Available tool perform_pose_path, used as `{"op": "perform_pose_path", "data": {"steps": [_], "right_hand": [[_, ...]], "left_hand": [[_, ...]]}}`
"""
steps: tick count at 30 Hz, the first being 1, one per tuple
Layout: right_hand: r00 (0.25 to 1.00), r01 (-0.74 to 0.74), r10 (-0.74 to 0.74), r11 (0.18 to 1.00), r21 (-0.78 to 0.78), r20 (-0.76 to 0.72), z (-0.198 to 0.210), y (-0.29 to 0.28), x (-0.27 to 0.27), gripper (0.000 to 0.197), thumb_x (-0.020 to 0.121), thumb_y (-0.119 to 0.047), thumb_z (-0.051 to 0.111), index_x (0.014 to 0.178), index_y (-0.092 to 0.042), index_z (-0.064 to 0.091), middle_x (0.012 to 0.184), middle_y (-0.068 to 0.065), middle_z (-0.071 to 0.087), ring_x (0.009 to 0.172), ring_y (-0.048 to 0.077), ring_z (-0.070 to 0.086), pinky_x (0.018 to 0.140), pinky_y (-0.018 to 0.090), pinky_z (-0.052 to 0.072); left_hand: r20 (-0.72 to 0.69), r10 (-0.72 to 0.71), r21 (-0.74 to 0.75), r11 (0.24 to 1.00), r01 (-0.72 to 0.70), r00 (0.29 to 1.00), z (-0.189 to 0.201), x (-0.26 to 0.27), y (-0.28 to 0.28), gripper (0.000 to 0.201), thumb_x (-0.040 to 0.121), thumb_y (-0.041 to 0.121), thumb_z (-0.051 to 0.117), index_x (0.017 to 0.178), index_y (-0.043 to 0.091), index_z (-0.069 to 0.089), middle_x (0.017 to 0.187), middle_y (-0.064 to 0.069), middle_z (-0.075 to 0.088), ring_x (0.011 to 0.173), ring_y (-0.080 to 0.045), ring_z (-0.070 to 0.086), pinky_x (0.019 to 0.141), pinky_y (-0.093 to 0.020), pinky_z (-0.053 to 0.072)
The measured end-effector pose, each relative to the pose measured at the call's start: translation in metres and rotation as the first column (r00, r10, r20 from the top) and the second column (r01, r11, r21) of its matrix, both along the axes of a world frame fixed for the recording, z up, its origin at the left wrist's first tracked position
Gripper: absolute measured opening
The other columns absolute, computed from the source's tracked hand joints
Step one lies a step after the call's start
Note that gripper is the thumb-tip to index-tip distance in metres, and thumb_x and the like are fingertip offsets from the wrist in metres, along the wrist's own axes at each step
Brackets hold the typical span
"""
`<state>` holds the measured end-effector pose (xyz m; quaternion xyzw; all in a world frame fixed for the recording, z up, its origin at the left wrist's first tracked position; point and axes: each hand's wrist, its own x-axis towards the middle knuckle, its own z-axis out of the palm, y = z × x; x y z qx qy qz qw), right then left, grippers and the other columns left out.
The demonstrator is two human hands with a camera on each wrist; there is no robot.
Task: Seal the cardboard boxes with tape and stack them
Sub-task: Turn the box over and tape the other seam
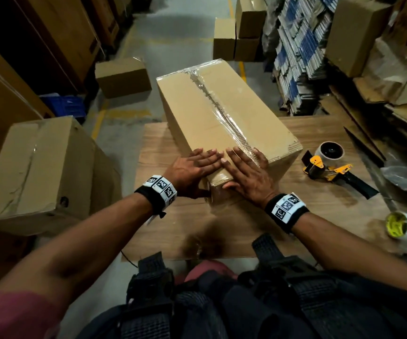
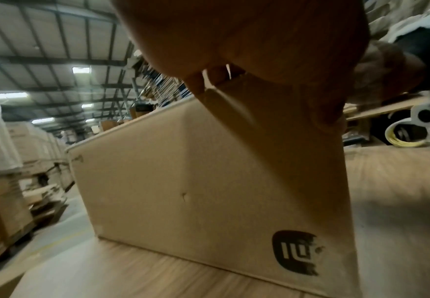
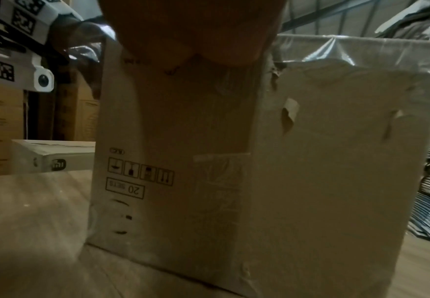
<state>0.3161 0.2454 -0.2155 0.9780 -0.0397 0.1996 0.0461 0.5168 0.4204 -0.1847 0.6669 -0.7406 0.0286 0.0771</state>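
A long cardboard box (image 1: 224, 113) lies on the wooden table (image 1: 295, 216), its long axis running from the near end at about 5 o'clock away toward 11 o'clock, clear tape (image 1: 219, 104) along its top seam. The left hand (image 1: 192, 167) and right hand (image 1: 246, 172) both press flat, fingers straight, on the near end. A tape dispenser (image 1: 329, 162) sits at 3 o'clock.

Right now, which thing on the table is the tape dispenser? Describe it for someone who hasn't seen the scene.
Start at the wooden table, where both hands press flat on the long taped cardboard box. Just right of that box's near end lies the tape dispenser. Unlike the loose tape roll at the table's right edge, it has a yellow frame and a black handle.
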Motion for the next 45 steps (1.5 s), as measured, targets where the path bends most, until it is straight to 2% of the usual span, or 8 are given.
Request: {"op": "perform_pose_path", "data": {"steps": [8, 16, 19, 25, 31, 36, 42, 45], "right_hand": [[0.994, 0.108, -0.108, 0.989, 0.101, -0.003, 0.007, 0.014, 0.000, 0.078, 0.100, -0.072, 0.031, 0.159, -0.022, 0.037, 0.169, 0.006, 0.027, 0.157, 0.024, 0.021, 0.121, 0.054, 0.020], [0.989, 0.014, -0.016, 1.000, -0.017, -0.146, 0.007, -0.002, -0.013, 0.114, 0.073, -0.064, 0.073, 0.164, -0.020, 0.022, 0.173, 0.007, 0.013, 0.160, 0.026, 0.009, 0.122, 0.058, 0.018], [0.985, 0.024, -0.023, 1.000, 0.002, -0.169, 0.011, 0.000, -0.012, 0.116, 0.072, -0.069, 0.071, 0.165, -0.022, 0.019, 0.173, 0.005, 0.012, 0.160, 0.026, 0.007, 0.123, 0.058, 0.016], [0.982, 0.030, -0.027, 0.999, 0.015, -0.185, 0.012, 0.002, -0.014, 0.118, 0.072, -0.068, 0.070, 0.165, -0.021, 0.016, 0.173, 0.004, 0.010, 0.160, 0.025, 0.005, 0.124, 0.059, 0.015], [0.981, 0.040, -0.033, 0.999, 0.035, -0.193, 0.014, 0.003, -0.016, 0.120, 0.071, -0.069, 0.069, 0.165, -0.016, 0.017, 0.173, 0.004, 0.011, 0.160, 0.025, 0.004, 0.125, 0.058, 0.010], [0.982, 0.045, -0.034, 0.997, 0.059, -0.185, 0.013, 0.005, -0.015, 0.121, 0.070, -0.069, 0.068, 0.164, -0.015, 0.015, 0.173, 0.004, 0.011, 0.160, 0.025, 0.003, 0.125, 0.059, 0.011], [0.983, 0.061, -0.043, 0.993, 0.098, -0.176, 0.015, 0.008, -0.014, 0.115, 0.073, -0.072, 0.059, 0.164, -0.014, 0.021, 0.172, 0.004, 0.013, 0.160, 0.025, 0.004, 0.125, 0.058, 0.011], [0.989, 0.077, -0.061, 0.990, 0.121, -0.132, 0.015, 0.012, -0.013, 0.109, 0.078, -0.081, 0.049, 0.162, -0.014, 0.028, 0.171, 0.004, 0.019, 0.160, 0.025, 0.008, 0.124, 0.060, 0.016]], "left_hand": [[-0.013, 0.005, -0.067, 0.998, -0.006, 1.000, -0.006, -0.005, 0.003, 0.104, 0.079, 0.071, 0.074, 0.158, 0.012, 0.042, 0.161, -0.011, 0.044, 0.150, -0.027, 0.041, 0.122, -0.049, 0.036], [-0.033, 0.004, -0.019, 1.000, -0.005, 0.999, -0.007, -0.004, 0.001, 0.122, 0.065, 0.079, 0.080, 0.158, 0.011, 0.041, 0.165, -0.011, 0.038, 0.154, -0.027, 0.033, 0.128, -0.048, 0.025], [-0.059, 0.002, 0.106, 0.994, 0.004, 0.998, 0.008, 0.003, -0.003, 0.124, 0.065, 0.077, 0.079, 0.161, 0.013, 0.036, 0.168, -0.007, 0.031, 0.156, -0.023, 0.026, 0.128, -0.045, 0.018], [-0.075, 0.019, -0.023, 1.000, -0.021, 0.997, 0.009, -0.003, -0.008, 0.095, 0.072, 0.067, 0.082, 0.149, 0.017, 0.057, 0.154, -0.006, 0.054, 0.142, -0.024, 0.052, 0.114, -0.051, 0.046], [-0.141, 0.140, -0.034, 0.989, -0.146, 0.980, 0.005, -0.016, -0.006, 0.097, 0.067, 0.072, 0.063, 0.151, 0.023, 0.055, 0.153, -0.003, 0.055, 0.144, -0.020, 0.049, 0.122, -0.046, 0.037], [-0.187, 0.238, 0.002, 0.970, -0.242, 0.953, 0.004, -0.023, -0.012, 0.093, 0.065, 0.066, 0.077, 0.147, 0.025, 0.059, 0.153, 0.002, 0.055, 0.146, -0.014, 0.046, 0.125, -0.041, 0.031], [-0.141, 0.278, -0.042, 0.957, -0.286, 0.950, -0.001, -0.032, -0.013, 0.088, 0.075, 0.079, 0.067, 0.144, 0.026, 0.062, 0.150, 0.003, 0.059, 0.146, -0.014, 0.047, 0.125, -0.041, 0.031], [-0.207, 0.250, -0.005, 0.967, -0.256, 0.946, 0.006, -0.026, -0.010, 0.104, 0.069, 0.097, 0.050, 0.148, 0.029, 0.057, 0.154, 0.004, 0.053, 0.148, -0.015, 0.043, 0.125, -0.042, 0.031]]}}
